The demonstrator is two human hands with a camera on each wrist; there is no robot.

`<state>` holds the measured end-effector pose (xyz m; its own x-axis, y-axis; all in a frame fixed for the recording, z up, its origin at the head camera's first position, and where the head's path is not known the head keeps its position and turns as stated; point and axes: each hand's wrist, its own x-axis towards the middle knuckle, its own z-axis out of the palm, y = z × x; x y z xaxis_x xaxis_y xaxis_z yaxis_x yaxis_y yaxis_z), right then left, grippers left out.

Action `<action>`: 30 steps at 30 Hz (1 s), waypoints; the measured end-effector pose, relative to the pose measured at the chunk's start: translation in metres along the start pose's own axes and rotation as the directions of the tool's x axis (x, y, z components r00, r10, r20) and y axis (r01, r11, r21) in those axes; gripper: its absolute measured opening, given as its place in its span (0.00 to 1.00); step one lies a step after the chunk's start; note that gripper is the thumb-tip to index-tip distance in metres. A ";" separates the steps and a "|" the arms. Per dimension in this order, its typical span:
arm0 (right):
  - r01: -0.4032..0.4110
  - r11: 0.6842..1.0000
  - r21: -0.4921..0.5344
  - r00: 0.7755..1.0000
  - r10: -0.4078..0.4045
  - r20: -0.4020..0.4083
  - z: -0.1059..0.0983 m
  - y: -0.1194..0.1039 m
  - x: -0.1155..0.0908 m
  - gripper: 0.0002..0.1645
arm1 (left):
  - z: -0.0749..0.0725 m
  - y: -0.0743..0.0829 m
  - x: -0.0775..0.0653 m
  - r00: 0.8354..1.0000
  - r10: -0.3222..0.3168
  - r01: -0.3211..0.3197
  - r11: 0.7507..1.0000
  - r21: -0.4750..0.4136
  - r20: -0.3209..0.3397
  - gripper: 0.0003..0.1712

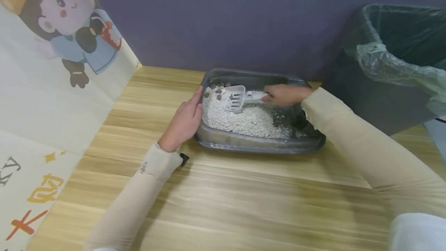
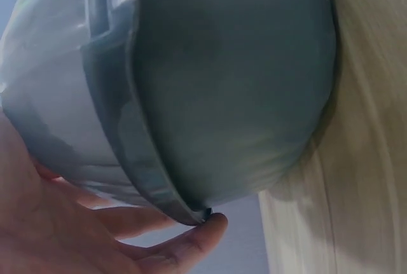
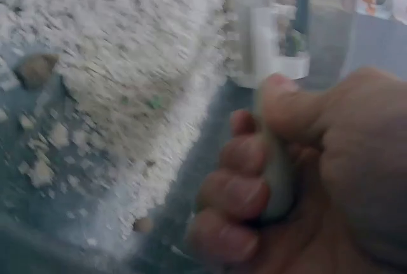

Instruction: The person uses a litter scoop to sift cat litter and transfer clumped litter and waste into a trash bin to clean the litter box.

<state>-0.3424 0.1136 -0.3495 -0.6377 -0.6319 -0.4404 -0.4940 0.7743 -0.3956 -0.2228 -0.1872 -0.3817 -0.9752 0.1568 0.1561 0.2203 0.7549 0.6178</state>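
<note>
A grey litter box holding pale litter rests on the wood-look surface. My left hand grips its left rim; in the left wrist view the fingers meet the rim's lip. My right hand is wrapped round the handle of a white slotted litter scoop. The scoop's head lies over the litter on the box's left side, near several small brown clumps. In the blurred right wrist view, curled fingers enclose the handle, and another brown lump lies by the litter.
At the right stands a dark bin lined with a clear plastic bag. A purple-grey wall rises directly behind the box. To the left is a white panel with a cartoon figure and lettering. Wood-look surface extends in front.
</note>
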 end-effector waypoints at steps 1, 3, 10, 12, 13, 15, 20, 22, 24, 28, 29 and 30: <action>0.000 1.000 -0.003 1.000 0.000 -0.007 -0.001 0.001 -0.001 0.18 | 0.000 0.000 0.000 1.000 0.001 -0.001 1.000 -0.005 0.002 0.31; 0.012 1.000 0.009 1.000 -0.011 -0.007 -0.001 0.002 -0.002 0.19 | 0.001 0.001 0.000 1.000 0.006 -0.006 1.000 0.010 -0.010 0.31; 0.022 0.997 0.073 0.999 -0.025 0.044 0.001 0.005 0.005 0.21 | 0.002 0.001 0.000 1.000 0.001 0.000 1.000 0.020 -0.028 0.31; 0.034 0.997 0.076 0.999 -0.036 0.037 0.001 0.007 0.004 0.21 | 0.003 0.002 0.001 1.000 0.001 0.000 1.000 0.015 -0.031 0.31; 0.043 0.996 0.080 0.998 -0.045 0.031 0.001 0.008 0.003 0.21 | 0.004 0.002 0.001 0.999 -0.002 0.002 1.000 0.010 -0.032 0.31; 0.060 0.995 0.080 0.998 -0.061 0.009 0.000 0.008 -0.002 0.21 | 0.005 0.002 0.000 1.000 -0.003 0.003 1.000 0.002 -0.031 0.31; 0.067 0.995 0.069 0.992 -0.059 -0.110 0.000 0.008 -0.038 0.22 | 0.008 0.005 -0.001 1.000 -0.007 0.007 1.000 -0.007 -0.018 0.32; 0.066 0.995 0.073 0.984 -0.053 -0.170 0.006 0.008 -0.055 0.21 | 0.008 0.005 -0.002 1.000 -0.013 0.013 1.000 -0.003 -0.014 0.32; 0.067 0.995 0.070 0.971 -0.049 -0.233 0.015 0.008 -0.071 0.20 | 0.006 0.005 -0.003 1.000 -0.014 0.014 1.000 0.005 -0.017 0.32; 0.066 0.996 0.053 0.939 -0.044 -0.342 0.036 0.011 -0.096 0.18 | 0.004 0.005 -0.003 1.000 -0.002 0.002 1.000 0.008 -0.021 0.32; 0.067 0.996 0.061 0.932 -0.041 -0.360 0.041 0.012 -0.101 0.18 | 0.004 0.005 -0.003 1.000 0.002 -0.002 1.000 0.011 -0.025 0.32; 0.073 0.995 0.070 0.926 -0.041 -0.374 0.045 0.012 -0.104 0.18 | 0.004 0.005 -0.003 1.000 0.005 -0.005 1.000 0.007 -0.026 0.32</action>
<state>-0.2558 0.1874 -0.3447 -0.7916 -0.6043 -0.0902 -0.4961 0.7220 -0.4823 -0.2191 -0.1816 -0.3819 -0.9733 0.1438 0.1791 0.2246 0.7589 0.6112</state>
